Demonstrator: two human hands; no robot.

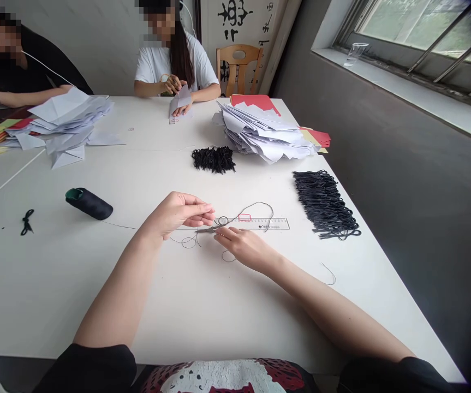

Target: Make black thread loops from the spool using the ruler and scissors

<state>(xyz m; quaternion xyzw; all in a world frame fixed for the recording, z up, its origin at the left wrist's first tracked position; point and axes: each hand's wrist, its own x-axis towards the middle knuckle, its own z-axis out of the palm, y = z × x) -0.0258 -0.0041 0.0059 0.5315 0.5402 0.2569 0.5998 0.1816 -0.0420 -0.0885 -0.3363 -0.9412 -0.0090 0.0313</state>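
My left hand (188,210) is closed in a pinch above the table, thumb against fingers, at one end of a thin black cord (263,203). From there the cord curves right over a clear ruler (278,224). My right hand (245,245) is on a small pair of scissors (208,230), fingers bent against it, its thumb hidden. The scissors' tips point left. Fine black thread (188,243) lies in loops below the hands. It seems to lead back to a black thread spool (90,203) lying on its side at left.
A row of black cord loops (325,204) lies at right, a smaller bundle (214,159) farther back. Paper stacks (266,134) stand beyond, with more papers (69,117) at far left. A knotted cord (26,222) lies left. Two people sit across the white table (178,311).
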